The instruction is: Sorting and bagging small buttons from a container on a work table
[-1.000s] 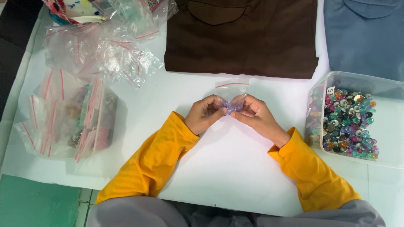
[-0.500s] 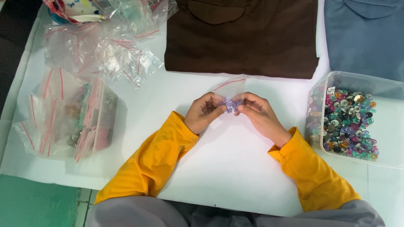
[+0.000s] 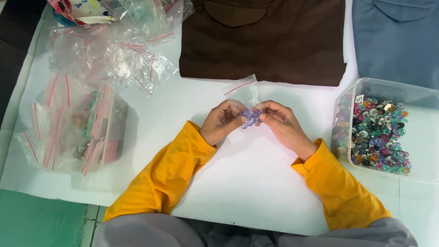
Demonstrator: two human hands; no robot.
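Person, seated: bare left hand (image 3: 222,123) at 11 o'clock and bare right hand (image 3: 282,126) at 1 o'clock; long mustard-yellow sleeves (image 3: 164,176), loosely creased, cuffed at the wrists; grey garment (image 3: 151,233) across the lap at 6 o'clock.

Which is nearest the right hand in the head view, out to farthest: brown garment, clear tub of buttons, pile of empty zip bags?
From the right hand:
1. Brown garment, just above it.
2. Clear tub of buttons, to its right.
3. Pile of empty zip bags, far upper left.

White table (image 3: 256,183): shirts (image 3: 263,41), bags (image 3: 109,59), tub (image 3: 388,128).
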